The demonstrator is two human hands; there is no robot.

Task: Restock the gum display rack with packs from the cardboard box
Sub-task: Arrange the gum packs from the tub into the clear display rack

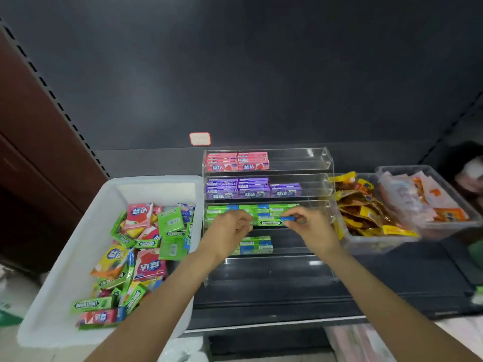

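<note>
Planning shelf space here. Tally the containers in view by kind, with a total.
White plastic bin of loose gum packs: 1
Clear acrylic tiered gum rack: 1
Grey translucent snack tubs: 2
Total: 4

**Free room and obstacles around the gum rack**

The rack (268,205) is hemmed in on both sides: a white bin (65,257) heaped with loose packs is set against its left wall, and a clear tub of snack bags (366,246) is pressed close on its right. Access is left from the near side and from above. The third tier is blocked by the left hand (230,228) and right hand (311,226). Open room is seen on the right of the top tier and on the two near tiers.
</note>
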